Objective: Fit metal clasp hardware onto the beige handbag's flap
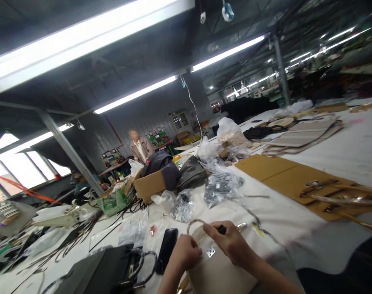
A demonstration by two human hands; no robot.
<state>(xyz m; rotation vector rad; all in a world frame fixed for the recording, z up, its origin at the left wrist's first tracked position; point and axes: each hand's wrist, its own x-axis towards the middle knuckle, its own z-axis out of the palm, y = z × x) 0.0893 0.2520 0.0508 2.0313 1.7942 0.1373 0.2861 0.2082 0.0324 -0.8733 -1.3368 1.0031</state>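
Between my left hand (186, 251) and right hand (233, 244), the beige panel (221, 271) looks smooth and matt, the small plate (210, 251) shiny silver metal. Left of my left hand, I see a glossy dark phone (167, 247); beyond my right hand, crinkled, shiny clear plastic packaging (224, 188). Farther to its right lies a smooth, matt brown sheet (274, 175).
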